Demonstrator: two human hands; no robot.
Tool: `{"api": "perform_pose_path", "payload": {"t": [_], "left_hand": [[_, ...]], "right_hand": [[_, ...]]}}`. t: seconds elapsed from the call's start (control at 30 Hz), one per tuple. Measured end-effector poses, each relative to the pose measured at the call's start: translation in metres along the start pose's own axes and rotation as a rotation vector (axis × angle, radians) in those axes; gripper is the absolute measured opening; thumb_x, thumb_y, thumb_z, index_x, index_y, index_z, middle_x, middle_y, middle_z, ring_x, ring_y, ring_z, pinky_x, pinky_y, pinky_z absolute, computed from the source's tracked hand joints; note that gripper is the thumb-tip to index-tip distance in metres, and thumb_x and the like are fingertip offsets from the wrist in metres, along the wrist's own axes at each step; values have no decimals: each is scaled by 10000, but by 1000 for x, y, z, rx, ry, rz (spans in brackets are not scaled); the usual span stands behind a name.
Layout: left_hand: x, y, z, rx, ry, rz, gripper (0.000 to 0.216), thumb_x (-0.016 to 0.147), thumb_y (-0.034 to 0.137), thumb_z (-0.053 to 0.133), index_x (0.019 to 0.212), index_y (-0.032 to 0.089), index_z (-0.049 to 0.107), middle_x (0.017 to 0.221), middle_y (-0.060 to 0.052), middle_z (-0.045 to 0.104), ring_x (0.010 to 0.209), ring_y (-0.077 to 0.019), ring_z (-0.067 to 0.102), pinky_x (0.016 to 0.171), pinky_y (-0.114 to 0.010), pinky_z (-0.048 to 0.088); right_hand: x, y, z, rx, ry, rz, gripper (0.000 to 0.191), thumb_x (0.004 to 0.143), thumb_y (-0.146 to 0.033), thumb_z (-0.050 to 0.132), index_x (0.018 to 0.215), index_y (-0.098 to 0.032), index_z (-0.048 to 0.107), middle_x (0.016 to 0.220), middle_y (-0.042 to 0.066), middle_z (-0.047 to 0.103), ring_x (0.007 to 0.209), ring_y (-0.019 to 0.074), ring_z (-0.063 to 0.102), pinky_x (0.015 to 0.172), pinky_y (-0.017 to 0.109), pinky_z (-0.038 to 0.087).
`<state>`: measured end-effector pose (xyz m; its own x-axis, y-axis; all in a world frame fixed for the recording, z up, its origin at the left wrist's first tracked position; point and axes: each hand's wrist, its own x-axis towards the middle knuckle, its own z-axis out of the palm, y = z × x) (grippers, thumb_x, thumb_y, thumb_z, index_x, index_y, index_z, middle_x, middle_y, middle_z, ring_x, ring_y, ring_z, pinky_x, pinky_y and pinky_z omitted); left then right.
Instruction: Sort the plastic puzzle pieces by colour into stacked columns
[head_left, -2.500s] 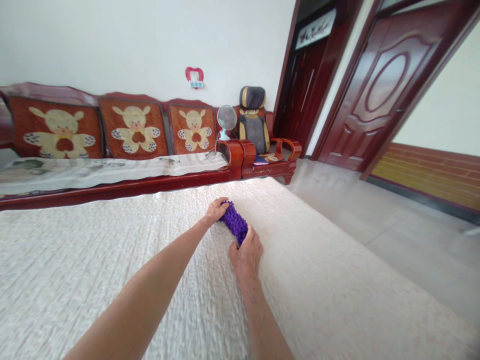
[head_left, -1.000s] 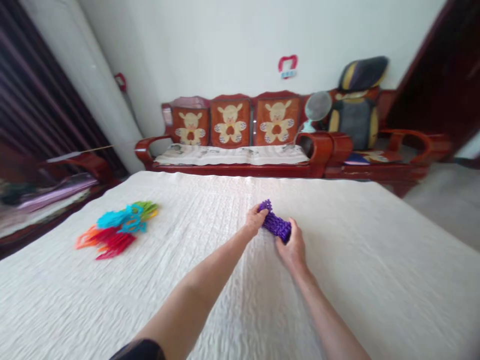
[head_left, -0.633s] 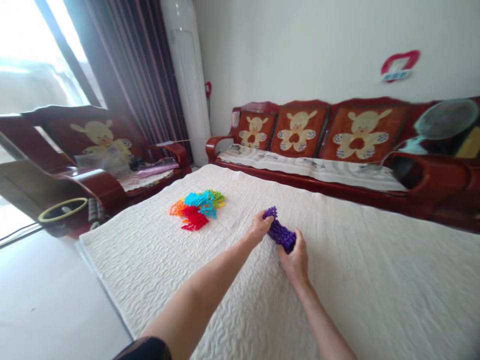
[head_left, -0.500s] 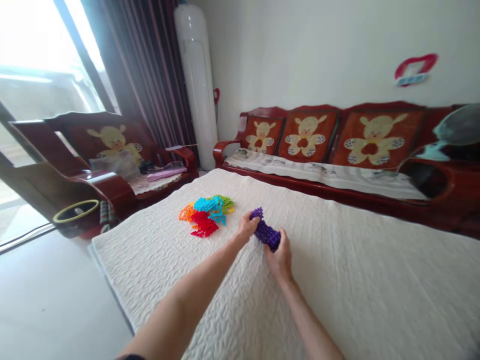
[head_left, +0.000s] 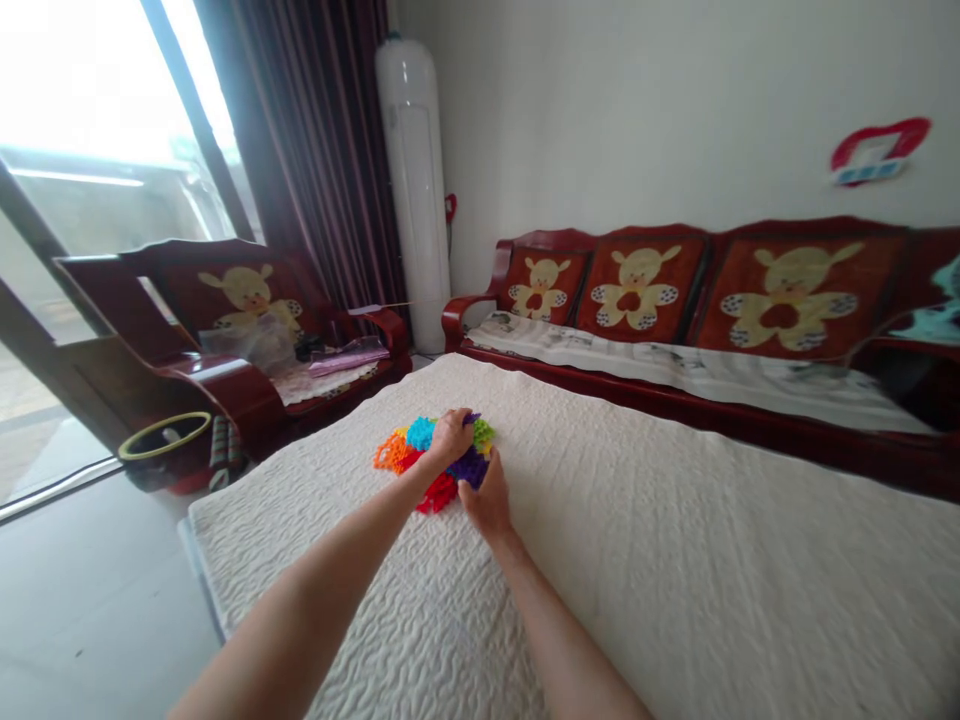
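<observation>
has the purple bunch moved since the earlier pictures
Yes, leftward. Judged against the colourful pile on the pale cover, the purple bunch was apart, to the right; now it overlaps the pile's right part in view.

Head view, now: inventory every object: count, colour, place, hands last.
quilted cover: one, cream, foreground
pile: one, red, orange, yellow, green and blue, on quilted cover
purple piece: one, purple, at the pile
sofa: one, reddish, behind quilted cover
runner: one, white, on sofa
armchair: one, reddish, left
bear cushions: four, brown, three on sofa, one on armchair
packet: one, pink, on armchair
plastic bag: one, clear, on armchair
bin: one, dark, lower left
curtain: one, dark purple, back left
upright cylinder: one, white, corner
glazing: one, bright, far left
wall frame: one, red, upper right
small object: one, red, beside cylinder
object: one, light blue, right edge
left hand, right hand: two, bare, on purple piece
</observation>
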<state>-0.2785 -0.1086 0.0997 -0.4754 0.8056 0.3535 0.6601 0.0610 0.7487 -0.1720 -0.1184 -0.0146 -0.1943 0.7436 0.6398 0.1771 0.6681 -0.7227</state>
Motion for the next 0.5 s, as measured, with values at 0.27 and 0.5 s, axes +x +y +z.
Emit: {"api": "perform_pose_path", "payload": {"t": [0.27, 0.5], "left_hand": [[-26, 4, 7, 402, -62, 223, 298, 838, 180, 494, 1079, 218, 666, 1201, -100, 590, 1199, -268, 449, 1046, -430, 303], [-41, 1, 7, 465, -239, 309, 281, 912, 234, 430, 875, 177, 702, 905, -94, 665, 930, -235, 572, 911, -384, 368]], "right_hand": [[-10, -2, -15, 3, 98, -75, 710, 836, -461, 466, 1404, -100, 241, 1408, 248, 384, 1298, 347, 404, 1023, 590, 374], [-13, 11, -36, -60, -154, -115, 738, 703, -327, 529, 1372, -83, 332, 1376, 240, 455, 1283, 347, 454, 1033, 575, 386]]}}
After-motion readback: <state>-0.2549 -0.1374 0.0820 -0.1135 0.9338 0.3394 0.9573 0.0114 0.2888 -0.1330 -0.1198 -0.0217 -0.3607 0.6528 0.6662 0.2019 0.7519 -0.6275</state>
